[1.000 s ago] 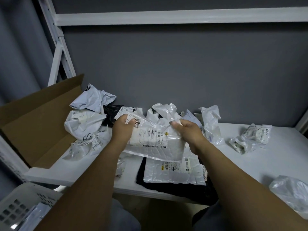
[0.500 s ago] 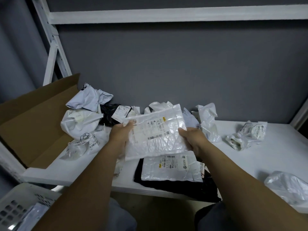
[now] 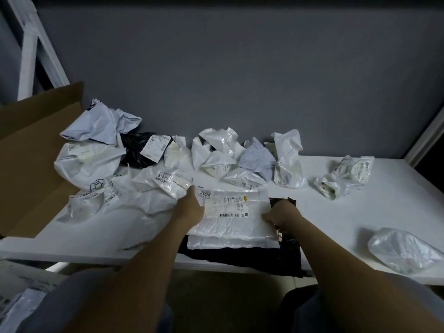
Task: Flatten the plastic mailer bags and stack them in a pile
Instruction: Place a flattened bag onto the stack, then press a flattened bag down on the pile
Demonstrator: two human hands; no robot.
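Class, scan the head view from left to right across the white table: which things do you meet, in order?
Cardboard box → large crumpled white mailer → left hand → flattened mailer → right hand → small crumpled labelled bag → clear crumpled bag.

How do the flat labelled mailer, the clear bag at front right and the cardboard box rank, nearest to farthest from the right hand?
1. flat labelled mailer: in the middle, touching the right hand.
2. clear bag: front right, apart from the hand.
3. cardboard box: far left.
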